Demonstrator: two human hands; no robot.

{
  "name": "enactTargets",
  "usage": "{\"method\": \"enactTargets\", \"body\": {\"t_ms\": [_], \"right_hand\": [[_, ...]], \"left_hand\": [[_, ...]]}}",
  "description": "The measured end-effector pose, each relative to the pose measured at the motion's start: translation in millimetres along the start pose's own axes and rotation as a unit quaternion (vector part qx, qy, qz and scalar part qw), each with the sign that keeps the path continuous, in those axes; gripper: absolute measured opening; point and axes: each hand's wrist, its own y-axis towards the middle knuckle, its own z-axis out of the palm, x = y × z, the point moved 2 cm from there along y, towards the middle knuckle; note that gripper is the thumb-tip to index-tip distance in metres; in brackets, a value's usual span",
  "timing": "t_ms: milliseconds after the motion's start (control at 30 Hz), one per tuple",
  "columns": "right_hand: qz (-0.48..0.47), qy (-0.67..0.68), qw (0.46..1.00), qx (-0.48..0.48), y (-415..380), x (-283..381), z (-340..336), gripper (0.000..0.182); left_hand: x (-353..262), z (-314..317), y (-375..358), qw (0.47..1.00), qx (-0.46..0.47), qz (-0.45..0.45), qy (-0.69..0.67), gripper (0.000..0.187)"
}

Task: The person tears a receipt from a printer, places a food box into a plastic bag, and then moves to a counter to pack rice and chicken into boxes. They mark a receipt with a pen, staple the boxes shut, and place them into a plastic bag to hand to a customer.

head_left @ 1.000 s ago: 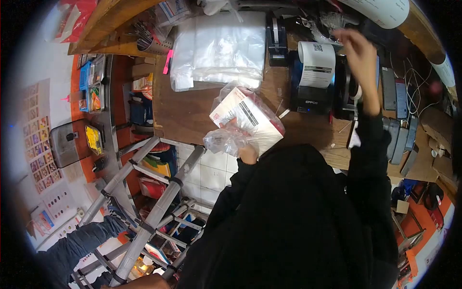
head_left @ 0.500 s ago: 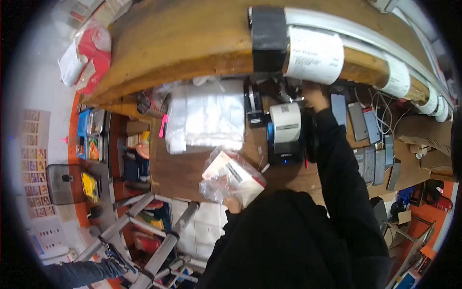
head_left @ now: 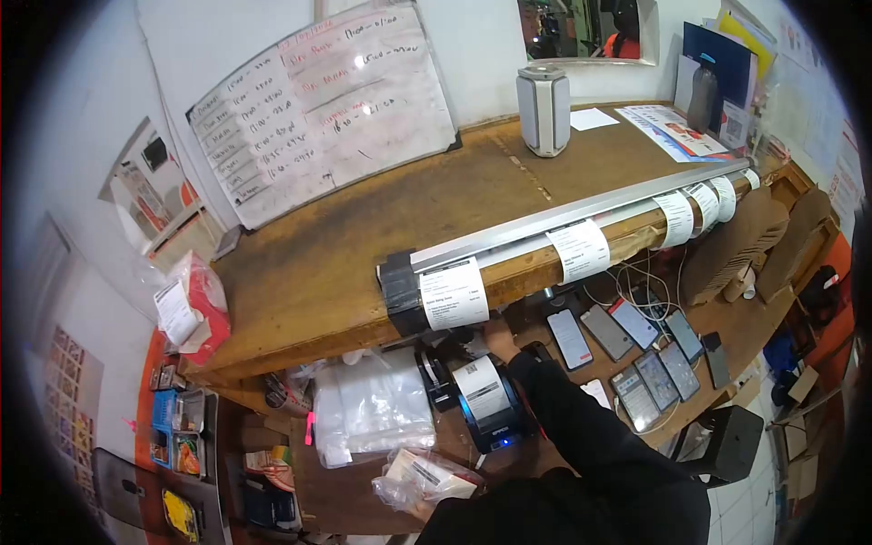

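Note:
At the front of the desk, my left hand [head_left: 422, 510] is closed on the lower edge of a clear plastic bag [head_left: 396, 492] with a white, red-edged package [head_left: 431, 470] inside. My right hand [head_left: 498, 338] reaches under the shelf's front edge, beyond a black label printer [head_left: 497, 432]; its fingers are hidden among dark items there. A printed white label [head_left: 481, 386] sticks up from the printer, and a blue light glows on its front. Left of the printer lies a stack of clear plastic bags [head_left: 374, 409].
Printed paper slips [head_left: 454, 295] hang from a metal rail [head_left: 581, 218] along the wooden shelf [head_left: 327, 263]. Several phones [head_left: 569, 338] and white cables lie on the right of the desk. A speaker-like box [head_left: 543, 111] stands on the shelf below a whiteboard [head_left: 327, 109].
The view has tilted up, showing the whiteboard and shelf top. My left hand still holds the bagged package, and my right hand is still reaching under the shelf.

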Motion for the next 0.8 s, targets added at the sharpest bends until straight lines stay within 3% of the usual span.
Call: {"method": "enactTargets", "body": {"t_ms": [67, 100, 167, 233, 333, 367, 433, 467, 500, 533, 600, 667, 700, 733, 800], "right_hand": [[0.018, -0.041, 0.999, -0.011, 2, -5, 14, 0.019], [0.116, -0.005, 0.992, 0.044, 8, -4, 4, 0.018], [0.205, 0.031, 0.973, 0.099, 17, 5, -21, 0.017], [0.229, -0.022, 0.967, 0.106, 20, 31, -68, 0.017], [0.256, -0.048, 0.958, 0.119, 12, 3, -40, 0.02], [0.254, -0.048, 0.958, 0.123, 8, 3, -45, 0.02], [0.193, 0.088, 0.975, -0.06, 2, 5, -68, 0.015], [0.193, 0.086, 0.976, -0.054, 1, 4, -72, 0.015], [0.2, 0.107, 0.969, -0.101, 2, 2, -78, 0.014], [0.207, 0.127, 0.959, -0.148, 4, 0, -84, 0.013], [0.212, 0.131, 0.954, -0.165, 8, 7, -108, 0.013], [0.216, 0.136, 0.949, -0.183, 2, 31, -146, 0.013], [0.195, 0.234, 0.933, -0.193, -2, 51, -169, 0.012], [0.17, 0.329, 0.906, -0.203, -3, 73, -190, 0.012], [0.015, 0.404, 0.91, -0.091, -35, 115, -192, 0.01]], "left_hand": [[2, -3, 3, 1.0, 0.007, 0.01, 0.005, 0.026], [2, -6, 4, 1.0, 0.009, 0.012, 0.006, 0.025], [3, -9, 6, 1.0, 0.012, 0.016, 0.009, 0.025], [4, -16, 7, 1.0, 0.018, 0.019, 0.011, 0.025], [7, -27, 5, 0.999, 0.019, 0.022, 0.028, 0.024], [7, -28, 4, 0.999, 0.018, 0.023, 0.033, 0.024], [4, -22, 5, 0.998, 0.006, 0.061, -0.001, 0.016], [3, -22, 4, 0.995, -0.004, 0.093, -0.044, 0.01], [3, -24, 5, 0.989, 0.018, 0.145, -0.03, 0.009], [6, -25, 5, 0.99, 0.017, 0.138, -0.029, 0.009], [9, -27, 3, 0.997, -0.003, 0.037, -0.066, 0.008], [14, -36, 9, 0.999, 0.034, 0.027, -0.031, 0.007], [16, -38, 11, 0.997, 0.073, 0.023, 0.001, 0.005], [16, -35, 11, 0.997, 0.071, 0.021, 0.002, 0.005], [17, -24, 9, 0.996, 0.051, 0.013, -0.079, 0.011]]}}
